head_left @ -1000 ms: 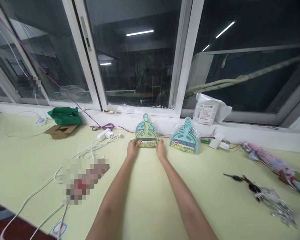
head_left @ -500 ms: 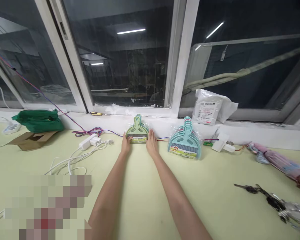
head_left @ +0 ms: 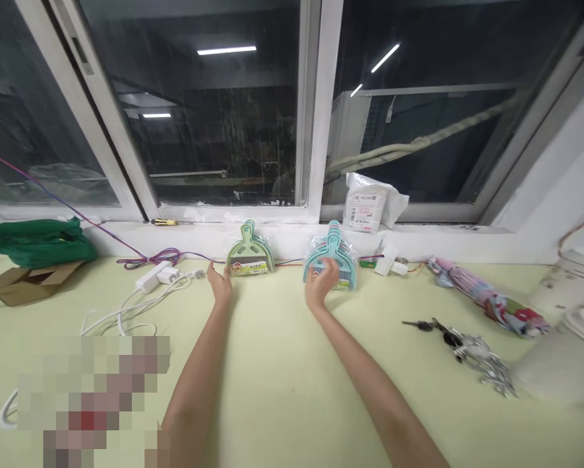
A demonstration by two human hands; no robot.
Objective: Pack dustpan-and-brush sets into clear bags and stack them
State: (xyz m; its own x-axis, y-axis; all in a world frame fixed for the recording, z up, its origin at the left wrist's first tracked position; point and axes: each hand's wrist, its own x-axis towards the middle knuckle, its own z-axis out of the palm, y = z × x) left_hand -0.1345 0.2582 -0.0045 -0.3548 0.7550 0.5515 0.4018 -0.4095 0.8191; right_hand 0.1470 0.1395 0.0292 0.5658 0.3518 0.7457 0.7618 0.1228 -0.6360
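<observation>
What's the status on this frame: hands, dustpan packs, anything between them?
Left hand open, beside the green dustpan pack. Right hand open, at the blue dustpan stack, no grip visible. Both packs lean against the sill. Nothing between the two packs.

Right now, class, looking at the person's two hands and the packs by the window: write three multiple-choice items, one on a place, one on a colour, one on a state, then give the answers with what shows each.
1. Where does the green dustpan pack stand?
A. against the wall under the window
B. on the cardboard
C. beside the keys

2. What colour is the stack of packs at the right hand?
A. red
B. light blue
C. black

3. How is the left hand?
A. clenched round a cable
B. open, holding nothing
C. lifting the umbrella

Answers:
1 A, the pack leans on the white wall below the sill.
2 B, the blue dustpan stack is pale turquoise.
3 B, its fingers are spread just left of the green pack, nothing in its grip.
</observation>
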